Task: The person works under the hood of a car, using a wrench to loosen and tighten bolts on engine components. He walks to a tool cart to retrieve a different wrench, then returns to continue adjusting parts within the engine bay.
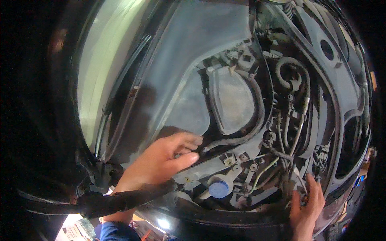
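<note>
My left hand (pixel 169 156) reaches over the lower edge of a large grey plastic cover (pixel 197 24) in the engine bay, fingers bent and apart, close to a black hose (pixel 239 139) that curves around a grey panel (pixel 235 100). A blue cap (pixel 219 188) sits below and to the right of it. My right hand (pixel 305 205) is low on the right, thumb and fingers apart beside a thin pale pipe (pixel 299 180) among hoses and connectors. What its fingertips touch is unclear.
The windscreen (pixel 90 76) and a wiper (pixel 124 72) are on the left. A thick black arm or strut (pixel 56 207) crosses the lower left. A dark frame with oval openings (pixel 341 92) runs down the right. Bright clutter (pixel 76 229) shows below.
</note>
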Demonstrator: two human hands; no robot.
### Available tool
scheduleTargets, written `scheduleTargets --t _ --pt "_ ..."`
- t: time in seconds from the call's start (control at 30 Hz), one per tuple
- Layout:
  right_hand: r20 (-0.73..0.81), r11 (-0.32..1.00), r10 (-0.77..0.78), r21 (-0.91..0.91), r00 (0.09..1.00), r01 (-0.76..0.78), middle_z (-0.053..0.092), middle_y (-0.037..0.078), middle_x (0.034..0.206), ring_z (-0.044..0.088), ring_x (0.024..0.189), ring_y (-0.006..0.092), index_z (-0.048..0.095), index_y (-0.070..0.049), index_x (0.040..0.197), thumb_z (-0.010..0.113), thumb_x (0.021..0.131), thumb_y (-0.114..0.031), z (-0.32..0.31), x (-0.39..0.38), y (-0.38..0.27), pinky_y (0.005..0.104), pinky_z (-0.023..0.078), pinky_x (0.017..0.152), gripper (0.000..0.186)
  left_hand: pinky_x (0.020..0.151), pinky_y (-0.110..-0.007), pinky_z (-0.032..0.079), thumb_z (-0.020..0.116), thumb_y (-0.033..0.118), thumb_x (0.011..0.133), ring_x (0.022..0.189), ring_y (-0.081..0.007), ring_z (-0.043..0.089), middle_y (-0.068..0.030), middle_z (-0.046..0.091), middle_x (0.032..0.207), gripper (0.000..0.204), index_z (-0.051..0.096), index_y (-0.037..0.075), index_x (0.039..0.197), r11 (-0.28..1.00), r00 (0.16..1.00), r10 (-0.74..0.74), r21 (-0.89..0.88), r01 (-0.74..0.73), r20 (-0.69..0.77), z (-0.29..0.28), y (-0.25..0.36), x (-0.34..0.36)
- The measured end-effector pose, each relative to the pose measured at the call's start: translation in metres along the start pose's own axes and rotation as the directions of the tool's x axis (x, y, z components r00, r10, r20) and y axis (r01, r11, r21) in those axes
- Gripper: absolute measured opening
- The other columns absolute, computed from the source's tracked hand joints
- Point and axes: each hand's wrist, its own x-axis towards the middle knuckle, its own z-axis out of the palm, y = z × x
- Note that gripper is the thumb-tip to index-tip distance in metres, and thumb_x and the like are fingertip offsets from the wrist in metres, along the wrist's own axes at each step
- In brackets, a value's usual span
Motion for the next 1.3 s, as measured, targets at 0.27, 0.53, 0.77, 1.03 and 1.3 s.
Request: scheduleTargets --t 0.27,0.53,0.77,1.03,1.3 --pt "0.200 0.926 0.087 0.345 0.976 -0.153 0.073 0.016 0.105 0.073 0.085 0.0296 0.066 -0.002 0.137 0.080 0.092 -0.005 -0.003 -0.006 0.003 0.0375 0.059 0.073 0.047 0.089 -0.045 0.058 0.070 0.016 0.100 0.103 -0.0438 0.074 -0.0276 0.073 0.119 0.042 0.064 -0.004 0.138 0.832 0.946 0.293 0.451 -0.323 0.137 0.016 -0.004 0.031" --pt "0.225 0.913 0.041 0.387 0.974 -0.128 0.074 0.019 0.112 0.073 0.090 0.0298 0.065 0.003 0.138 0.078 0.095 -0.003 -0.007 -0.003 0.000 0.0365 0.058 0.077 0.045 0.071 -0.051 0.054 0.072 0.013 0.097 0.080 -0.0468 0.069 -0.0255 0.070 0.089 0.020 0.066 -0.002 0.110 0.845 0.968 0.246 0.480 -0.235 0.042 0.026 -0.013 0.042" --pt "0.304 0.874 0.066 0.442 0.951 -0.201 0.073 0.018 0.119 0.071 0.091 0.0222 0.064 0.004 0.140 0.079 0.093 0.003 -0.008 -0.006 0.003 0.0273 0.056 0.071 0.050 0.060 -0.047 0.050 0.073 0.012 0.095 0.061 -0.0382 0.067 -0.0208 0.067 0.073 0.020 0.065 -0.002 0.105 0.899 0.969 0.247 0.379 -0.219 -0.026 0.027 -0.012 0.041" --pt "0.287 0.864 0.066 0.463 0.956 -0.199 0.072 0.018 0.114 0.072 0.094 0.0231 0.063 0.005 0.139 0.078 0.094 0.003 -0.007 -0.008 0.004 0.0293 0.059 0.076 0.048 0.056 -0.044 0.048 0.072 0.009 0.095 0.057 -0.0342 0.065 -0.0199 0.064 0.067 0.016 0.064 -0.004 0.101 0.926 0.972 0.232 0.312 -0.212 -0.028 0.024 -0.010 0.038" --pt "0.304 0.883 0.077 0.421 0.949 -0.207 0.072 0.017 0.112 0.070 0.088 0.0229 0.064 0.003 0.139 0.079 0.094 0.000 -0.008 -0.004 0.000 0.0295 0.057 0.071 0.048 0.057 -0.042 0.049 0.071 0.009 0.096 0.058 -0.0337 0.066 -0.0202 0.066 0.070 0.016 0.065 -0.006 0.099 0.968 0.982 0.168 0.205 -0.147 -0.087 0.026 -0.010 0.035"
